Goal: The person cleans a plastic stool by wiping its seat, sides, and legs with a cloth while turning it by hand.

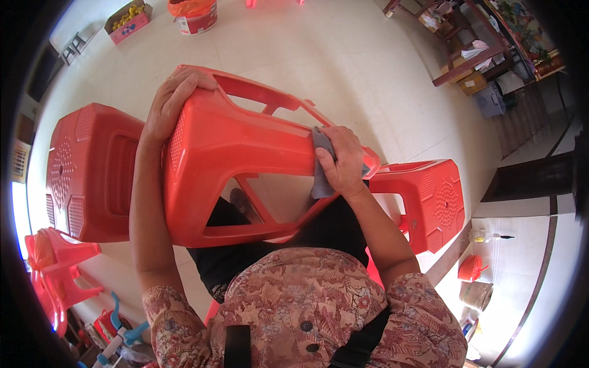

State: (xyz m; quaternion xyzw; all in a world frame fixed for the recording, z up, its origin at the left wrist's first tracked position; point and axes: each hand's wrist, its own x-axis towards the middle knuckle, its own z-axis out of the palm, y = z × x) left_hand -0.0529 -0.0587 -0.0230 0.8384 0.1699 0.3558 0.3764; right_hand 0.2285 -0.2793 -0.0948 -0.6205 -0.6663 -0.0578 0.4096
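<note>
A red plastic stool [248,138] lies on its side across the person's lap, its seat turned to the left and its legs to the right. My left hand [177,101] grips the far corner of the seat, thumb and fingers bent over the edge. In my right hand [340,158] is a grey cloth [322,181], pressed around a leg of the stool near its foot end. The cloth partly hides the leg, and the palm side of each hand is out of sight.
Red stools stand at left [99,170] and right [428,202]. A red plastic chair [64,267] is at lower left. Farther off are a cardboard box of yellow fruit [131,30], a lined bucket [195,23], a wooden frame [474,66] and a grey plastic bin [490,101].
</note>
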